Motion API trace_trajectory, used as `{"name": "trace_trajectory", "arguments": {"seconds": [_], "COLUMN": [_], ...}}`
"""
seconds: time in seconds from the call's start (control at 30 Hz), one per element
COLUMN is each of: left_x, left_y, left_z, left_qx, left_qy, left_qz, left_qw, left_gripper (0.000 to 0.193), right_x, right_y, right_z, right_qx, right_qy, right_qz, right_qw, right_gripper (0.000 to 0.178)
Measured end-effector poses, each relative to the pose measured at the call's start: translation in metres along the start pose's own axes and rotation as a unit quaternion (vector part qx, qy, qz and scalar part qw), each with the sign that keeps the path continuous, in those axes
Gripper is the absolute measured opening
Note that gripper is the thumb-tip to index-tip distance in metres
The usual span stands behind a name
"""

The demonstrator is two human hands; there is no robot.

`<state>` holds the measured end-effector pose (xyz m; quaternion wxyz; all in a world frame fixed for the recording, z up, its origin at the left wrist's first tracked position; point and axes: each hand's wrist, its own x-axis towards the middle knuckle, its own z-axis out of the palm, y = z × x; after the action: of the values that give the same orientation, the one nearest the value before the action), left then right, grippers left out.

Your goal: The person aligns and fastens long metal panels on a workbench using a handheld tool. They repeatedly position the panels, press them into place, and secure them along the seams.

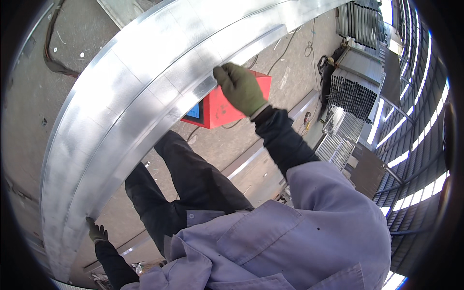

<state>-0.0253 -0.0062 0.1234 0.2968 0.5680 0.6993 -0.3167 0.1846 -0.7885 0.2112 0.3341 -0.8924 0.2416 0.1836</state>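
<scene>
A long, shiny sheet-metal panel (pixel 145 96) with lengthwise folds sweeps across the view, bent by the lens. My right hand (pixel 240 87), in an olive-green work glove, has its fingers curled around the panel's near edge. Beside its fingertips, a narrow metal strip (pixel 200 89) lies along that edge. Farther down at the left, my left hand (pixel 98 231) wears a dark glove. Its fingers are apart, and the tip of one reaches the panel's edge; whether it presses there I cannot tell.
Under my right hand stands a red box-shaped machine (pixel 224 104) with a blue screen. Cables (pixel 285 50) trail over the concrete floor (pixel 295 72). Stacked metal tubes (pixel 352 96) and metal profiles (pixel 358 21) stand at the right. A long metal bar (pixel 246 162) lies behind my legs.
</scene>
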Motion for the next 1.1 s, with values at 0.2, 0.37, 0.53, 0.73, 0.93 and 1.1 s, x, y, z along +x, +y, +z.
{"name": "trace_trajectory", "arguments": {"seconds": [0.2, 0.37, 0.53, 0.73, 0.93, 1.1], "left_x": [0.005, 0.025, 0.032, 0.069, 0.083, 0.061], "left_y": [0.004, -0.002, 0.002, 0.010, 0.033, 0.097], "left_z": [-0.001, -0.023, 0.010, -0.014, -0.035, -0.022], "left_qx": [-0.029, -0.090, -0.143, -0.136, -0.266, -0.237], "left_qy": [-0.094, -0.203, -0.088, -0.112, -0.084, -0.097], "left_qz": [-0.003, -0.002, -0.015, -0.055, 0.036, 0.021], "left_qw": [0.995, 0.975, 0.986, 0.983, 0.960, 0.966], "left_gripper": [0.127, 0.102, 0.066, 0.087, 0.073, 0.056], "right_x": [-0.038, -0.034, -0.015, -0.009, 0.009, 0.053], "right_y": [0.048, 0.040, 0.046, 0.012, -0.024, -0.076], "right_z": [0.050, 0.088, 0.116, 0.112, 0.106, 0.092], "right_qx": [0.184, 0.072, 0.098, 0.073, 0.116, 0.134], "right_qy": [0.169, 0.204, 0.183, 0.151, 0.196, 0.271], "right_qz": [0.181, 0.327, 0.362, 0.352, 0.332, 0.264], "right_qw": [0.951, 0.920, 0.909, 0.921, 0.916, 0.916], "right_gripper": [0.037, 0.078, 0.091, 0.082, 0.077, 0.088]}}
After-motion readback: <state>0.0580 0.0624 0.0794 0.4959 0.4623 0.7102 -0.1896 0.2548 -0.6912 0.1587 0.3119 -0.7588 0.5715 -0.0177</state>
